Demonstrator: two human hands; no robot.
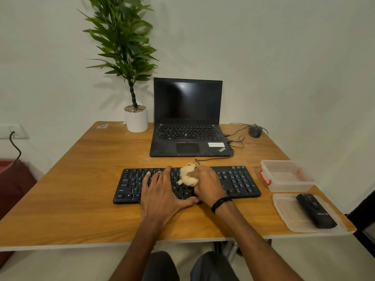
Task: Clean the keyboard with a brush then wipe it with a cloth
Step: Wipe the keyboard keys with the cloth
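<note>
left hand (162,189) lies flat, fingers spread; right hand (207,184) curls in a closed grip.

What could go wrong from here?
1. The keyboard is plugged into the open laptop; wiping with the cloth may send keystrokes if it wakes.
2. The right hand could snag the cable behind the keyboard.
3. The left hand covers keys, which may go unwiped.

A black keyboard (233,182) lies flat across the lower middle of the frame, its long side running left to right. A crumpled pale yellow cloth (187,175) rests on its middle keys, toward the top row.
</note>
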